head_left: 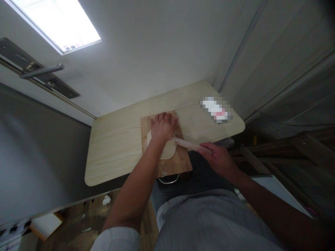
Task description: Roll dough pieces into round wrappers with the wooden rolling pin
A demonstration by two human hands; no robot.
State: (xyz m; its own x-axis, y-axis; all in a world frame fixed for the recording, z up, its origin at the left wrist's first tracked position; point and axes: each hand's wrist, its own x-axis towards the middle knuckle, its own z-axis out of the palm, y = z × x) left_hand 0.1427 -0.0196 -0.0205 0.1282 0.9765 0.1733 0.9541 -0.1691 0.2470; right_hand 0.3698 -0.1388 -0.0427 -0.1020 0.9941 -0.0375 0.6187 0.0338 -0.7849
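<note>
A round, flat sheet of pale dough (169, 150) lies on a wooden cutting board (176, 167). My left hand (163, 128) rests palm down over the dough's far part, its fingers slightly bent and apart. My right hand (218, 158) is closed around the near end of a floury rolling pin (187, 143). The pin slants over the board's right side, and its far end reaches the dough beside my left hand. Whether the pin runs under the left palm is hidden.
The board sits on a light wood table (112, 146) and juts past its front edge, its metal handle (169, 181) toward me. A pixelated item (216, 109) lies at the table's right. Behind stands a white door with a lever handle (42, 71). Crumpled white paper (106, 200) is on the floor.
</note>
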